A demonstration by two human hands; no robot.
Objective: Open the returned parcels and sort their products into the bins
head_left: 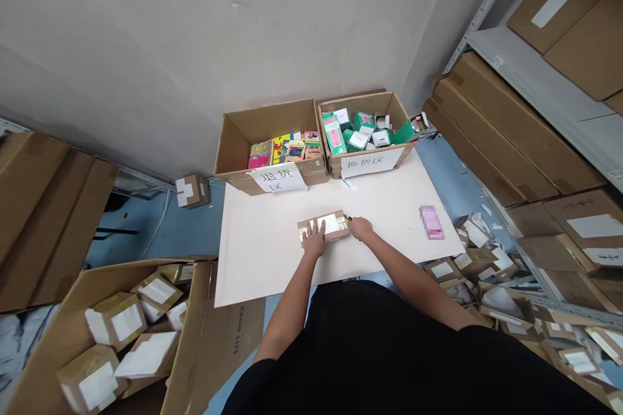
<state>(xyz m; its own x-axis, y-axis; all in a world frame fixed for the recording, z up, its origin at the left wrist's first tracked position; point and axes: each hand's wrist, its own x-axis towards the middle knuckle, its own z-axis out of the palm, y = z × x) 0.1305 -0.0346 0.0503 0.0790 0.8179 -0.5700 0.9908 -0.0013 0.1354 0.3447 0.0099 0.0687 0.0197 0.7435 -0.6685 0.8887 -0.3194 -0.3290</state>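
A small taped cardboard box (335,223) with a white label lies flat on the white table (257,240). My left hand (314,238) rests on its left part with the fingers spread, pressing on the top. My right hand (361,229) is closed around a utility knife (347,217), dark with a bit of yellow. The knife's tip is at the right end of the box; whether the blade is in the tape is too small to tell.
Behind stand two open cartons with handwritten signs: one carton (233,149) with booklets, the other (335,165) with green boxes. A pink blurred item (431,222) lies right. A large carton (195,318) of parcels stands left; shelving (530,71) and piled parcels flank the right.
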